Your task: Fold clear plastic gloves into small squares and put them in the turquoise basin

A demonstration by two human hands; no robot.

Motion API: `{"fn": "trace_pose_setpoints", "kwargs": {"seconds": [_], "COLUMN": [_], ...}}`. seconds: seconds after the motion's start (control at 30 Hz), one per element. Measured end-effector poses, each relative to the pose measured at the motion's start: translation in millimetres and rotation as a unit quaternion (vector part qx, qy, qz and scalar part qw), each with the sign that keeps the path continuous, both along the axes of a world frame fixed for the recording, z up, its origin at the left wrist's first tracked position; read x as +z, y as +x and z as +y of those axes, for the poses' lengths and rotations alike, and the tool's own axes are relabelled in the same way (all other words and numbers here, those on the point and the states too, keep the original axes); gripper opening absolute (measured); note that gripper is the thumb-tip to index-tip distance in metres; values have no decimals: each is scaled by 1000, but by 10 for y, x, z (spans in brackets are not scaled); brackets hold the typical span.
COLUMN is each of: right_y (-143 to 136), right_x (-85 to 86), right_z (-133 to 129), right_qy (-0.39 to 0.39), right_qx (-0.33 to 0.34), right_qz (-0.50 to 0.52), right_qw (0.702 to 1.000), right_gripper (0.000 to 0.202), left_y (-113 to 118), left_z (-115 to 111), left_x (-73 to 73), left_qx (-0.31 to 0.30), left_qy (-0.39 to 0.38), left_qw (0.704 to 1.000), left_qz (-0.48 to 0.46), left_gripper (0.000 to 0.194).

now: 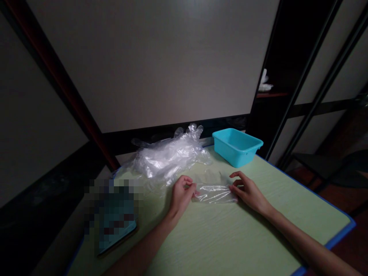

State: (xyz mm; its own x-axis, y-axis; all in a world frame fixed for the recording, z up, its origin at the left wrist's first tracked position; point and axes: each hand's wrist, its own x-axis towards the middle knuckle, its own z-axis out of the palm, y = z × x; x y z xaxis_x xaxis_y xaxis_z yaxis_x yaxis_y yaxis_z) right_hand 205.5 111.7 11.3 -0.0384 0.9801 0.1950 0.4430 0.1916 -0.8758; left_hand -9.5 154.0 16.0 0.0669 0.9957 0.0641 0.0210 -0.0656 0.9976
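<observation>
A clear plastic glove or sheet is spread flat on the table between my hands, with shiny creases across it. My left hand pinches its left edge between thumb and fingers. At its right edge my right hand has the thumb and a finger on the plastic, the index finger raised and bent. Behind my left hand lies a loose heap of clear plastic gloves. An open turquoise basin stands at the table's back right.
The light green table has a blue edge. A device with a partly blurred screen sits at the left. Behind are large cabinet doors; a dark chair is at the right.
</observation>
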Motion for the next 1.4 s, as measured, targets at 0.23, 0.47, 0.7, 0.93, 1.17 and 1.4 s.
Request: {"fn": "trace_pose_setpoints", "kwargs": {"seconds": [0.23, 0.47, 0.7, 0.93, 1.17, 1.4], "right_y": [-13, -5, -6, -46, -43, -37], "right_x": [13, 13, 5, 66, 87, 40], "right_z": [-6, -17, -15, -33, -69, -57], "right_qy": [-2, 6, 3, -43, -62, -60], "right_qx": [-12, -19, -4, 89, 116, 113], "right_qz": [16, 0, 37, 137, 159, 171], "right_qw": [1000, 1000, 999, 986, 978, 977], "right_gripper": [29, 26, 25, 30, 34, 38], "left_y": [-37, -96, -65, -53, -42, -52], "left_z": [-75, -108, -123, -112, -110, -108], "left_x": [-22, -55, -17, 2, 5, -1], "left_qx": [15, -6, -42, -60, -62, -70], "left_qy": [77, 88, 56, 35, 40, 42], "left_qw": [996, 991, 994, 997, 997, 996], "left_qz": [48, 99, 83, 45, 37, 45], "left_gripper": [26, 35, 41, 39, 35, 35]}}
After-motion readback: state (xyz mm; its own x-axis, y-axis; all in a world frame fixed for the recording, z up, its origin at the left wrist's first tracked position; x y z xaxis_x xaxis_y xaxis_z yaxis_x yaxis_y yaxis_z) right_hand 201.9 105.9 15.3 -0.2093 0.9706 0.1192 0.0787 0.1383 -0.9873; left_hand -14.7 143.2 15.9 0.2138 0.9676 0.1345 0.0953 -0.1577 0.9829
